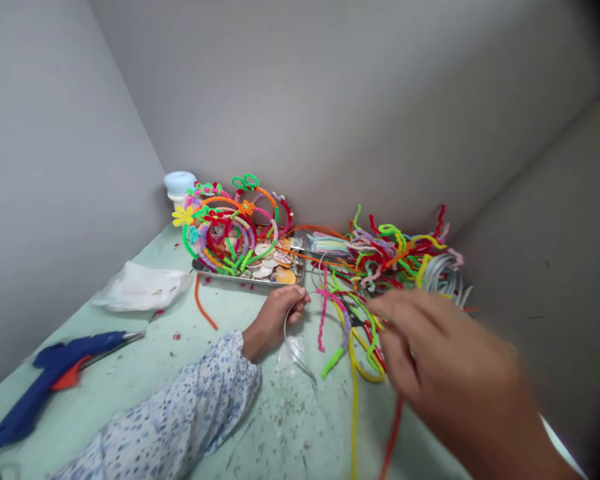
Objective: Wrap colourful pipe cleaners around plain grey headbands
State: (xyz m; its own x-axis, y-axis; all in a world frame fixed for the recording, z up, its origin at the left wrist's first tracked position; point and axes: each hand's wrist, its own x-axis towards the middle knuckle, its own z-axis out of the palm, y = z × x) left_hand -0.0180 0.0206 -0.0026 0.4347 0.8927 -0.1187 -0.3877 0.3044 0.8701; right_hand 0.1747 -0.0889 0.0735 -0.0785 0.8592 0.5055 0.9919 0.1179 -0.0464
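My left hand [280, 313] pinches a thin metal headband [287, 333] near the top of its curve. One arm of the band is bare wire; the other is wrapped in pink, purple and green pipe cleaner [347, 327], with a loose pink end hanging beside it. At the right, large and slightly blurred, my right hand [445, 373] is closed with thumb and fingers together, above loose pipe cleaners [373, 373] in yellow, green and red. What lies between its fingertips I cannot make out. A dark tool [354, 319] is partly hidden under the strands.
Finished colourful headbands [220, 233] rest on a metal tray [240, 279] holding shells. A blue glue gun [55, 373] and a white plastic bag [145, 287] lie at left. Behind my right hand are a pipe-cleaner heap [395, 250] and bare metal bands [443, 273]. Grey walls [305, 100] enclose the table.
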